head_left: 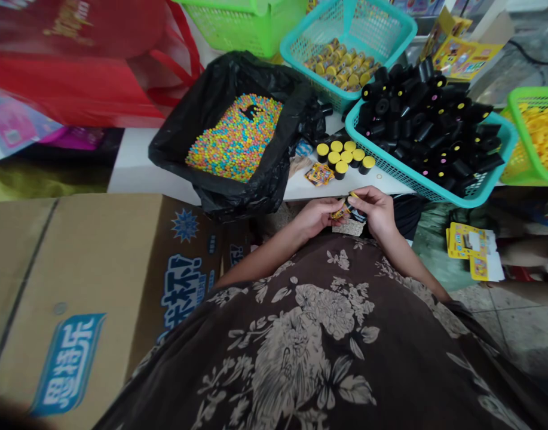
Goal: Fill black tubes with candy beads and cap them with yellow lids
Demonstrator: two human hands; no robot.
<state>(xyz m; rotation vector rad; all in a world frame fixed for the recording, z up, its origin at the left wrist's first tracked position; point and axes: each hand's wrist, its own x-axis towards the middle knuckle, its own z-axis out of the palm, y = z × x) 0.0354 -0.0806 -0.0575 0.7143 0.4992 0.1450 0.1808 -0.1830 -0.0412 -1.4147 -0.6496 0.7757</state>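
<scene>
Above my lap, just off the table's front edge, both my hands are closed and almost meet. My left hand [316,216] pinches a small yellow printed label [339,213]. In my right hand [378,209] is a small black jar with a yellow lid [356,214], tilted and touching the label; the fingers partly cover it. Several similar yellow-lidded black jars [346,157] stand upright on the white table [300,190] beyond my hands. A small pile of printed labels [319,174] lies to their left.
A black plastic bag [175,140] holds many coloured beads [242,140]. One turquoise basket [428,194] is heaped with black cylinders; another turquoise basket [296,57] contains labelled jars. A large cardboard box [67,269] stands left. At right, a person's arm [524,289] is near yellow cards [468,242].
</scene>
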